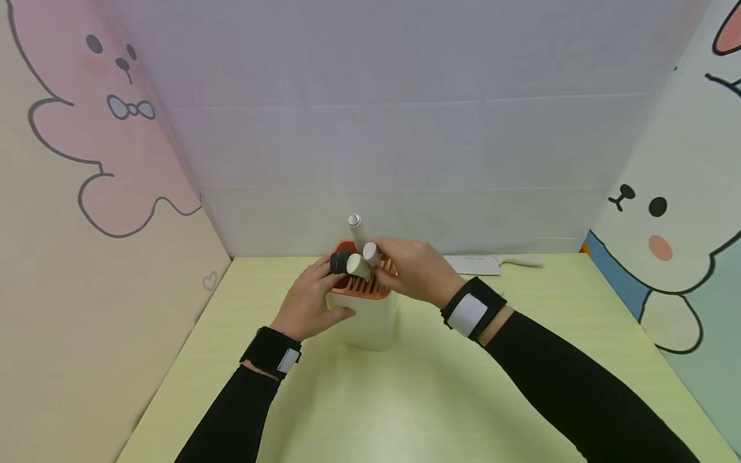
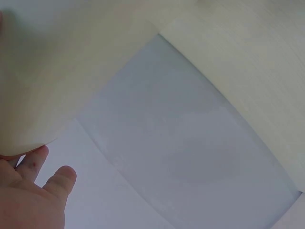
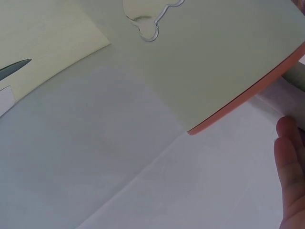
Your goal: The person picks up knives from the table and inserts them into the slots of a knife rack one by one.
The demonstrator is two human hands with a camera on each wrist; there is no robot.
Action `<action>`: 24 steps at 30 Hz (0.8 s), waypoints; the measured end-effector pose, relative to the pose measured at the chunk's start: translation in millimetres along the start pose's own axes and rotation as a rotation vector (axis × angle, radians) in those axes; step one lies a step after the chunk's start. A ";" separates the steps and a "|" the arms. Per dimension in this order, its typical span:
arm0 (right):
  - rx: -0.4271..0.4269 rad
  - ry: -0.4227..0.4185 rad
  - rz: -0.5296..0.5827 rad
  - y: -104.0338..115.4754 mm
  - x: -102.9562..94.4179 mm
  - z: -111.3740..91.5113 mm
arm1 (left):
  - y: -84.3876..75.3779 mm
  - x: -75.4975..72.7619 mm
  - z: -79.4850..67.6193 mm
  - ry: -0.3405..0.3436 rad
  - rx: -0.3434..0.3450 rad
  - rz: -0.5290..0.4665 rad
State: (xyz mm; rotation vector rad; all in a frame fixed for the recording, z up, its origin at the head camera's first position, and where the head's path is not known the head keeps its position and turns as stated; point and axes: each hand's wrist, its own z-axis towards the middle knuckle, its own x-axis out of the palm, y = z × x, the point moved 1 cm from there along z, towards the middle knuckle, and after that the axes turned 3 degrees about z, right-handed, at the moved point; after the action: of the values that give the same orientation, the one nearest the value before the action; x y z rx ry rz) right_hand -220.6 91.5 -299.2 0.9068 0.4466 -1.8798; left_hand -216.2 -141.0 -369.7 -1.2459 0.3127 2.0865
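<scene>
A pale knife holder (image 1: 365, 328) with an orange slotted top (image 1: 379, 290) stands upright on the table. My left hand (image 1: 312, 299) grips its left side, thumb on the front face and fingers by the rim. My right hand (image 1: 419, 270) pinches the pale handle of a knife (image 1: 371, 253) above the slots; its blade is hidden. Beside that stand a cream handle (image 1: 359, 267), a black handle (image 1: 339, 262) and a white handle with a silver end (image 1: 355, 222). In the right wrist view, fingertips (image 3: 287, 152) show near the orange rim (image 3: 248, 93).
Behind my right hand, a cleaver (image 1: 475, 264) with a white handle lies near the back edge of the yellow table (image 1: 451, 399). A dark pointed blade (image 3: 16, 68) lies there too. A pale back wall (image 1: 405, 148) and printed side panels enclose the table.
</scene>
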 end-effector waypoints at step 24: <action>0.212 0.096 0.017 -32.6 -16.5 -39.3 | -0.2 2.3 -1.3 0.016 -0.027 0.012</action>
State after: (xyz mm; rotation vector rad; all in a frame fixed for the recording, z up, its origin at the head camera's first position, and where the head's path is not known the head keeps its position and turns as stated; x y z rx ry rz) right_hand -229.5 142.0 -315.2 1.1412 0.2986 -1.8985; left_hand -215.8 -140.5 -372.3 -1.2797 0.3011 2.0989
